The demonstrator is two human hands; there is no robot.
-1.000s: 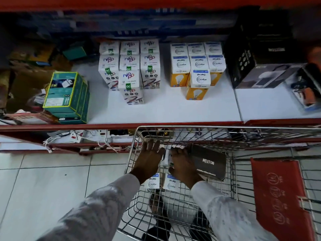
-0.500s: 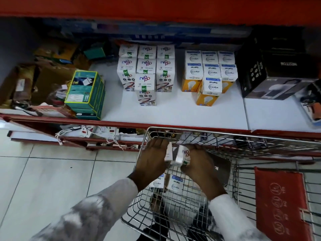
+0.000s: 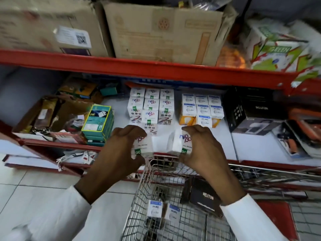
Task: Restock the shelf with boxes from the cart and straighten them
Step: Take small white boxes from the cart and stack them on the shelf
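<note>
My left hand [image 3: 119, 150] grips a white Nippo box [image 3: 142, 145], and my right hand [image 3: 202, 148] grips a second white Nippo box [image 3: 182, 142]. Both boxes hang over the front edge of the white shelf [image 3: 224, 146], just above the wire cart's rim [image 3: 152, 164]. Behind them on the shelf stands a block of matching Nippo boxes [image 3: 150, 105], with a group of white-and-orange bulb boxes [image 3: 202, 108] to its right. Two small blue-topped bulb boxes [image 3: 162, 211] and a black Neuton box [image 3: 205, 197] lie in the cart.
Green boxes [image 3: 99, 122] are stacked at the shelf's left beside cluttered cartons. Black boxes [image 3: 251, 112] fill the right side. A red beam [image 3: 156, 66] carries large cardboard cartons [image 3: 159, 30] overhead. The cart's red seat flap [image 3: 278, 221] is at lower right.
Both hands have lifted out of the cart, each with a Nippo box, and moved up and apart to the shelf's front edge. The view has tilted upward, showing the upper shelf.
</note>
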